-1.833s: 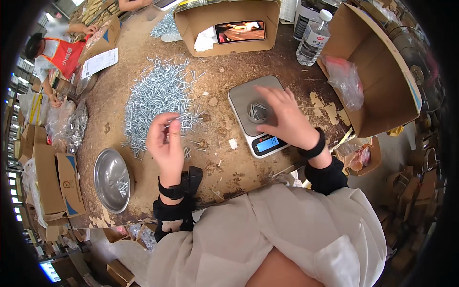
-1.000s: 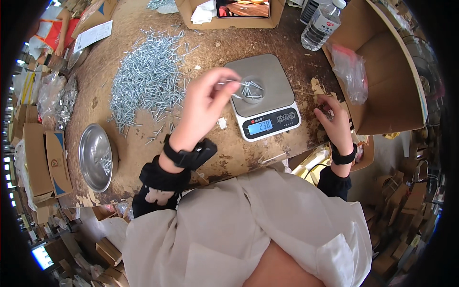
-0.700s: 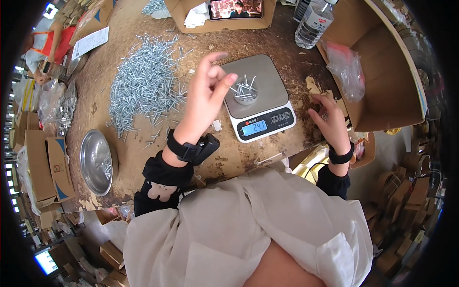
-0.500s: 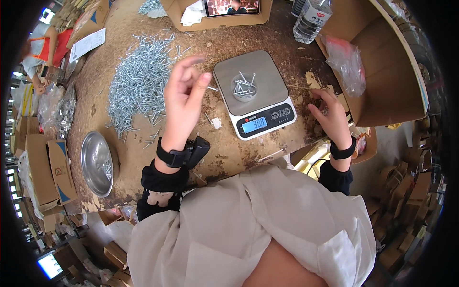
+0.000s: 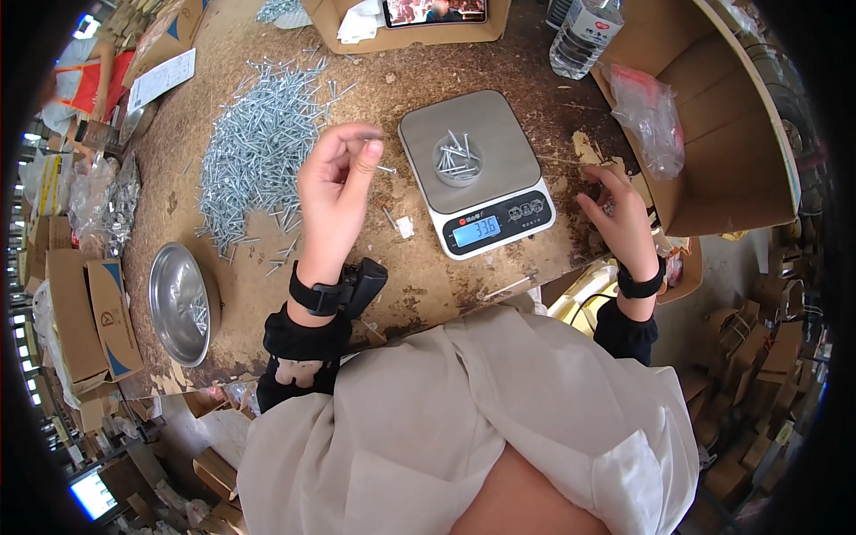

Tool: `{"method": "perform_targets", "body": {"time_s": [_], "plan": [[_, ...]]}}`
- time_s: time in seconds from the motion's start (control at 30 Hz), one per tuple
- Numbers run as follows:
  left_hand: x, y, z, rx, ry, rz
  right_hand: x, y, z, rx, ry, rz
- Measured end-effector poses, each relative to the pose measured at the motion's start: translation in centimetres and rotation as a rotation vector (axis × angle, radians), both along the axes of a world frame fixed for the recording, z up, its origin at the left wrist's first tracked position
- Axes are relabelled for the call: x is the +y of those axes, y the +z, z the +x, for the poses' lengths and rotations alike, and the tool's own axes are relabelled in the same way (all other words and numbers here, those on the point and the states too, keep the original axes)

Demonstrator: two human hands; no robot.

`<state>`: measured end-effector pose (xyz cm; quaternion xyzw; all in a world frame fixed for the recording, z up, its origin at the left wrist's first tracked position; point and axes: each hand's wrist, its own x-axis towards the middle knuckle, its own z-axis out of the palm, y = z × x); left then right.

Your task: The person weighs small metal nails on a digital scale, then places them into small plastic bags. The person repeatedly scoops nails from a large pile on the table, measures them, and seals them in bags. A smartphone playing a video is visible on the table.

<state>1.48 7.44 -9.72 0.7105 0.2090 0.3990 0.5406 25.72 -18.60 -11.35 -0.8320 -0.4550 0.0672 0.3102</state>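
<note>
My left hand [image 5: 337, 183] is raised between the screw pile and the scale, thumb and fingers closed; a silver screw [image 5: 387, 169] pokes out beside the thumb. A white kitchen scale [image 5: 502, 227] with a grey platform and lit display stands before me. On its platform sits a small clear round cup [image 5: 457, 178] with several screws [image 5: 458, 153] in it. To the scale's right, my right hand [image 5: 621, 218] rests at the table edge with fingers curled and a gap between thumb and forefinger. A large heap of silver screws [image 5: 259, 147] lies left of my left hand.
A metal bowl [image 5: 169, 308] holding a few screws is at the left edge. Behind are a carton with a phone [image 5: 435, 12] and a water bottle [image 5: 584, 40]. An open cardboard box [image 5: 722, 152] with plastic bags stands right. Another person [image 5: 94, 80] is at far left.
My left hand has drawn slightly left, its fingers closing, and the screw beside its thumb shifted with it. The scale's displayed figure has changed. My right hand has barely moved.
</note>
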Motion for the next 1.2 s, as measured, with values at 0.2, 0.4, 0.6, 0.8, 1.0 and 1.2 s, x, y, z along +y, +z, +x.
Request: {"method": "perform_targets", "body": {"time_s": [0.2, 0.4, 0.6, 0.8, 1.0, 1.2], "plan": [[2.8, 0.6, -2.0, 0.021, 0.295, 0.149, 0.0, 0.0, 0.1, 0.013, 0.019, 0.004], [6.1, 2.4, -6.7, 0.053, 0.765, 0.560, -0.6, 0.5, -0.5, -0.007, -0.013, 0.100], [4.9, 1.1, -7.7, 0.114, 0.863, 0.579, 0.4, 3.7, 1.0, -0.405, -0.214, 0.231], [3.5, 1.0, -6.9, 0.158, 0.728, 0.579, 0.0, 4.2, 5.3, -0.198, -0.388, 0.366], [2.0, 1.0, -6.6, 0.191, 0.581, 0.609, 0.2, 1.7, 7.4, -0.158, -0.349, -0.014], [1.6, 1.0, -6.5, 0.197, 0.547, 0.622, 1.5, -0.6, 11.0, -0.589, -0.555, -0.077]]}}
